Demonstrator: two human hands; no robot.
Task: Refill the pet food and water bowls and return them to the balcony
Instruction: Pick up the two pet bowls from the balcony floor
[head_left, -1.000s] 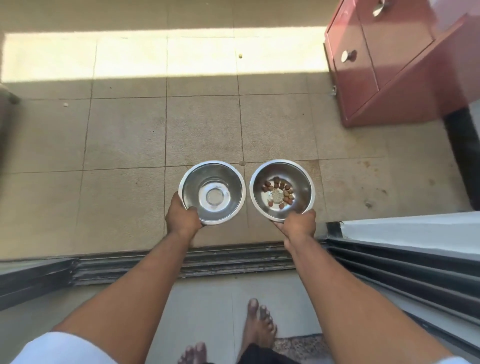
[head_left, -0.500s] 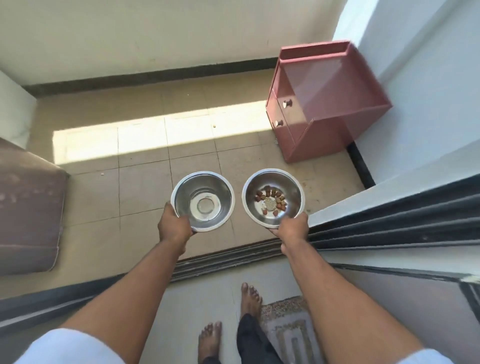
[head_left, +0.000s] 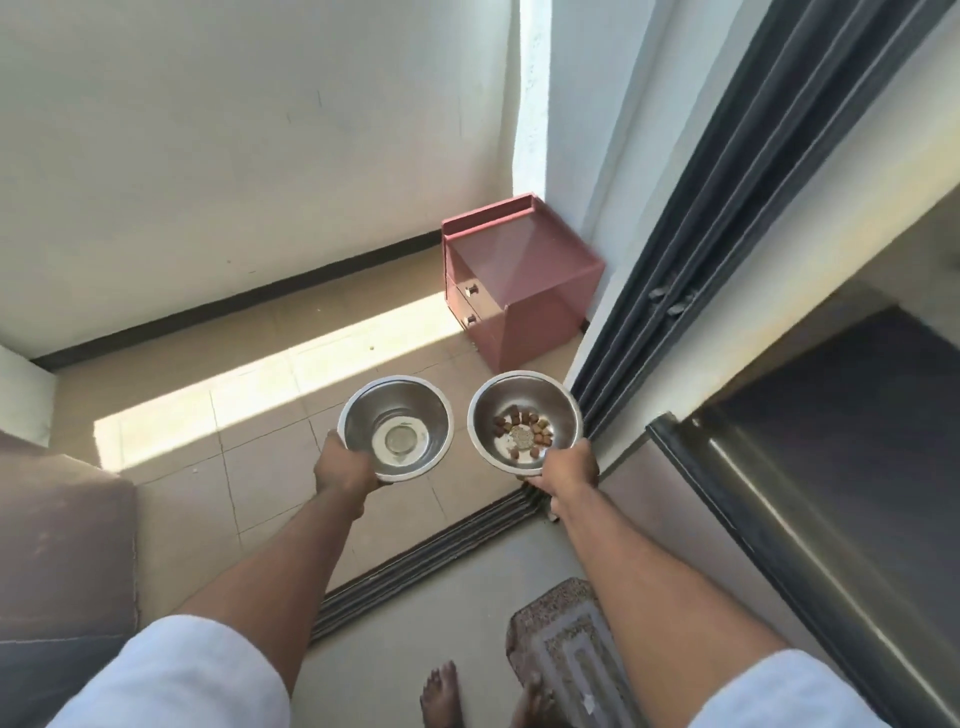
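Note:
Two steel bowls are held side by side in the air over the balcony floor, just past the sliding-door track. My left hand (head_left: 343, 467) grips the near rim of the left bowl (head_left: 397, 428), whose inside looks shiny and holds no kibble; water cannot be told. My right hand (head_left: 569, 470) grips the near rim of the right bowl (head_left: 524, 421), which holds several brown kibble pieces around its centre. Both bowls are level and apart from each other.
A red two-drawer cabinet (head_left: 519, 291) stands in the balcony's far right corner. The dark door frame (head_left: 691, 249) runs along the right, its floor track (head_left: 431, 551) crossing below my arms. A brown cushioned seat (head_left: 62, 545) is at left, a doormat (head_left: 566, 649) by my bare feet.
The view has lifted and swung right, showing more wall and door frame. Both hands keep the same grip, and the bowls have shifted toward the door frame.

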